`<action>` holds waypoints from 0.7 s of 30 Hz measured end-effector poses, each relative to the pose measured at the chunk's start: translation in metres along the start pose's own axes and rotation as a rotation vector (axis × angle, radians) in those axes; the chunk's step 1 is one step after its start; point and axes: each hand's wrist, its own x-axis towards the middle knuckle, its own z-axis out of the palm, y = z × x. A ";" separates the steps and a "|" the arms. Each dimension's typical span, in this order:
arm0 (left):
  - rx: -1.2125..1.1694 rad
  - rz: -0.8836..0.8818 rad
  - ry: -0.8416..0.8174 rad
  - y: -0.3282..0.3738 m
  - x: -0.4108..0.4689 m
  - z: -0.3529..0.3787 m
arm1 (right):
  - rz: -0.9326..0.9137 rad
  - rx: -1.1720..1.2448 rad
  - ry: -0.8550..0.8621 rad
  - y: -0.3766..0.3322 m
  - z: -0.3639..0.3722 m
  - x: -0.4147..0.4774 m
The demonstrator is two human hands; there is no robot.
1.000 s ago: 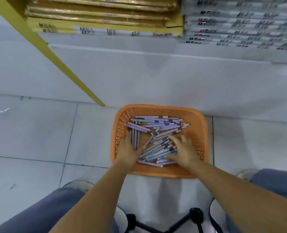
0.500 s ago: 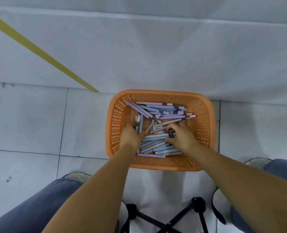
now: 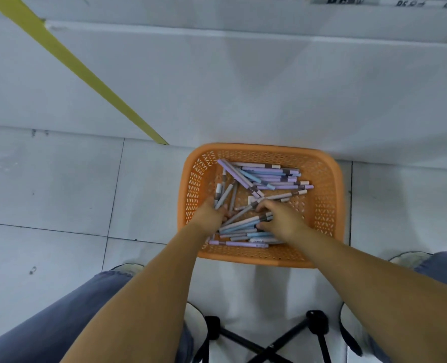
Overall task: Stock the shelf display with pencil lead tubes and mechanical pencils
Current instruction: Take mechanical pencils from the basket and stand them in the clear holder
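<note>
Looking straight down at an orange basket (image 3: 259,148) on the tiled floor (image 3: 60,192), far rim touching the white shelf base (image 3: 243,87). Inside, a loose heap of pencils (image 3: 267,176) in lilac, blue and grey, lying crosswise: a fairly even row along the far wall, a tangle in the middle, a few flat along the near wall. Reaching in with both hands. Gripping a few grey pencils with the left hand (image 3: 210,214) at the basket's left side, fingers curled round the near ends, far ends pointing away. Pinching a small bundle with the right hand (image 3: 282,221) near the middle, thumb on the near side, fingers curled over the far side, bundle slanting toward the near left. Left of the basket, a yellow strip (image 3: 86,72) running diagonally across the shelf base down to the floor. Nearest of all, black stool legs (image 3: 267,341) between two jeans-clad knees (image 3: 67,318), with a pale shoe (image 3: 128,268) showing beside each.
</note>
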 end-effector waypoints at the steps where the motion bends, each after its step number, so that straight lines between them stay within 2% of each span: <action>1: -0.013 -0.005 -0.019 -0.001 -0.002 0.000 | 0.001 0.039 -0.014 0.000 -0.001 -0.001; 5: -0.047 -0.006 -0.045 -0.003 -0.005 0.002 | 0.031 0.242 -0.084 -0.004 0.001 -0.004; 9: -0.061 -0.003 -0.067 -0.002 -0.008 0.001 | 0.088 0.346 -0.092 -0.005 0.004 -0.004; 15: 0.015 0.033 -0.080 0.005 -0.016 -0.008 | 0.121 0.610 -0.118 -0.018 -0.016 -0.011; 18: 0.072 0.080 -0.113 0.015 -0.029 -0.012 | 0.068 0.582 -0.105 -0.027 -0.042 -0.020; 21: 0.101 0.201 -0.121 0.035 -0.050 -0.020 | -0.042 0.485 -0.086 -0.043 -0.076 -0.036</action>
